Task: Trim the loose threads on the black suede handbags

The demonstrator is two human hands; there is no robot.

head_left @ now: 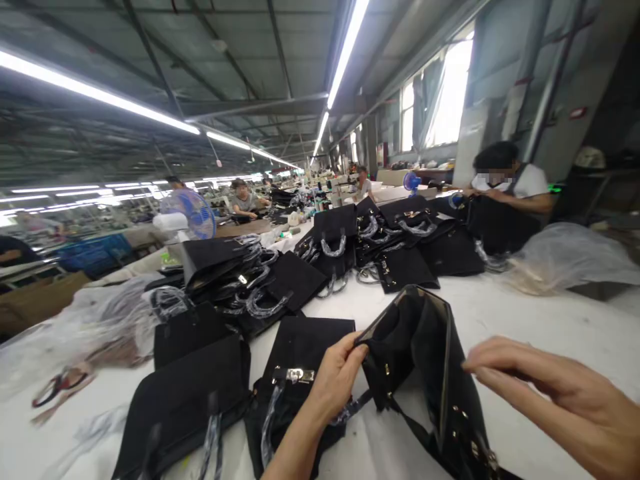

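A black handbag (453,363) stands tilted on the white table, its mouth spread wide and its dark lining showing. My left hand (337,373) pinches the bag's left edge between thumb and fingers. Just off the right edge, my right hand (550,393) has its fingers stretched out, slightly blurred; whether the fingertips touch the bag is hard to tell. Left of my left hand lies another black handbag (315,340) with a metal clasp (295,375) and a plastic-wrapped handle. Beside that one rests a further black bag (190,393).
Heaps of black bags with wrapped handles (260,303) cover the table's far side. Clear plastic sheeting (575,257) lies at right, more plastic (100,320) at left. Scissors (60,390) lie at left. A co-worker (510,187) handles a bag opposite. A blue fan (195,213) stands behind.
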